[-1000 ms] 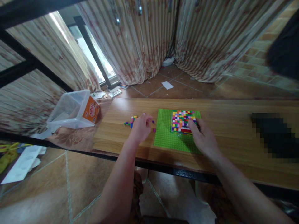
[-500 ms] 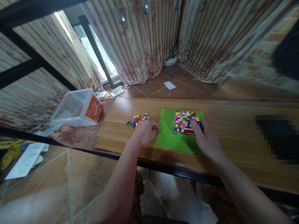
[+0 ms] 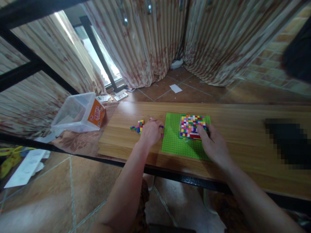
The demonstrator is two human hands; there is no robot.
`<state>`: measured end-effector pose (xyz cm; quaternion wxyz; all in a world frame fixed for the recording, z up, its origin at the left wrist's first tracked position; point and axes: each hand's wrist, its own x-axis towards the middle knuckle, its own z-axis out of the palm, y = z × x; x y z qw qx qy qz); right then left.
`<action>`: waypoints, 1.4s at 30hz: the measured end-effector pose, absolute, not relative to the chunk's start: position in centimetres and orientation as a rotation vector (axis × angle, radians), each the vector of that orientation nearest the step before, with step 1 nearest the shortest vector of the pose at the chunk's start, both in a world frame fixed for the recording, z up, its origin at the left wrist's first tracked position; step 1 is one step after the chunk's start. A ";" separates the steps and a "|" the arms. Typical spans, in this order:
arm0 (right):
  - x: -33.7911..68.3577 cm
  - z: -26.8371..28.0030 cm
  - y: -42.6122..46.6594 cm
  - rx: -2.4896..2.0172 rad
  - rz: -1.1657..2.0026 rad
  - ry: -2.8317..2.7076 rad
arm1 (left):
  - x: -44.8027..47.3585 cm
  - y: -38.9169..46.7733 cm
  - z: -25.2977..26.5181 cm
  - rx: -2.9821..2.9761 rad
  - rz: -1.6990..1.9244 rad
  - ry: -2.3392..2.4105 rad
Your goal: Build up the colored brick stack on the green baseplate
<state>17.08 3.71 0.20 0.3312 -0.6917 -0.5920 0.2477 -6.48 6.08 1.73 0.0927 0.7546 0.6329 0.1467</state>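
Observation:
A green studded baseplate (image 3: pixel 171 139) lies on the wooden table. On its right half sits a many-coloured block of toy bricks (image 3: pixel 190 124). My right hand (image 3: pixel 216 145) grips the block's right side, thumb over the top front corner and fingers partly hidden behind it. Left of the plate, my left hand (image 3: pixel 151 132) is low over small loose toy bricks (image 3: pixel 140 125). Its fingers are curled in, and what they hold, if anything, is hidden. A few bricks show beside its fingertips, close to the plate's left edge.
The narrow wooden table (image 3: pixel 116 139) has a dark metal edge in front. A clear plastic bin (image 3: pixel 73 113) with an orange label stands at its left end. A dark pixelated patch (image 3: pixel 289 142) covers something at the right. Curtains (image 3: pixel 145 42) hang beyond the table.
My left hand has shifted slightly away from me over the loose bricks, its fingers now covering some at the back. My right hand stays at the block.

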 end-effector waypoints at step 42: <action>5.7 -1.5 3.3 -1.336 0.523 -1.968 | -11.2 3.7 3.2 1.301 1.224 1.389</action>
